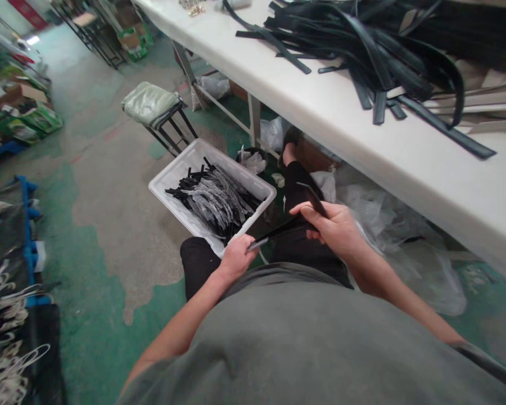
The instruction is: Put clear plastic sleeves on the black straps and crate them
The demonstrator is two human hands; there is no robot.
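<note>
Over my lap, a black strap [278,229] runs between my two hands. My left hand [237,257] is closed around one end, where a short greyish piece sticks out past the fingers. My right hand [335,228] pinches the strap between thumb and fingers, and its other end juts up beyond them. Just past my left hand stands a white plastic bin [168,194] on the floor. In it lies a heap of black straps [219,197], several wrapped in clear plastic.
A long white table [320,101] runs along the right, bearing a pile of loose black straps [375,50]. A stool [152,104] with a pale cushion stands beyond the bin. Plastic bags [388,225] lie under the table; a blue pallet [29,236] is at left.
</note>
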